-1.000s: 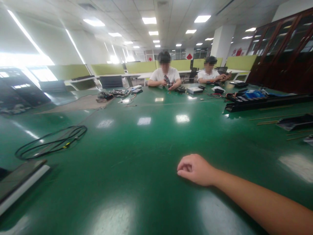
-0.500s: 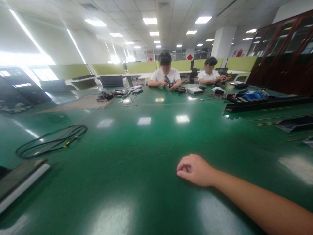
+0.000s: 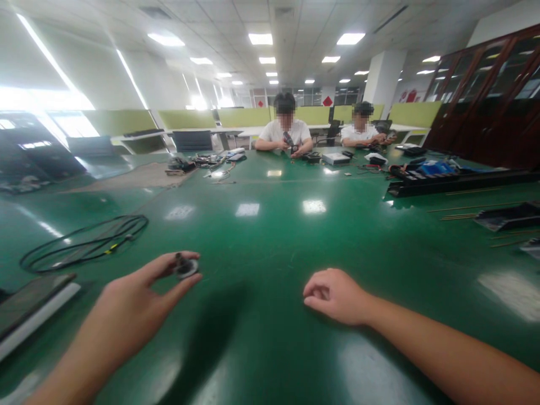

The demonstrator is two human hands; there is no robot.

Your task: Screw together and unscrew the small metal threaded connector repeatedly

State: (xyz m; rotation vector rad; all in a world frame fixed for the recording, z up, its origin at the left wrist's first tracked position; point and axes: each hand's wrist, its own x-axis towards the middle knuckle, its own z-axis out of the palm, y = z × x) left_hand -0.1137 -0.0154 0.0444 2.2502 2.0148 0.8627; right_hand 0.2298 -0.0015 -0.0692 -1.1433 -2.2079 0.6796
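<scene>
My left hand (image 3: 145, 298) is raised above the green table (image 3: 253, 242), its shadow falling to the right of it. Between thumb and fingers it grips a small round metal part (image 3: 187, 267) with a pale rim and a short dark stem pointing up; its exact kind I cannot make out. My right hand (image 3: 333, 296) rests on the table further right, curled with the fingers bent inward. Whatever those fingers hold, if anything, is hidden in the curl.
A coiled black cable (image 3: 84, 242) lies at the left, above a flat dark slab with a white edge (image 3: 40, 315). Electronic parts (image 3: 211, 160) and a black metal channel (image 3: 447, 183) lie farther back. Two people (image 3: 284, 132) sit across the table, handling objects.
My left hand has come into view from the lower left, holding the round metal part. The right hand stays nearly where it was. The person at the far right has lowered their hands slightly.
</scene>
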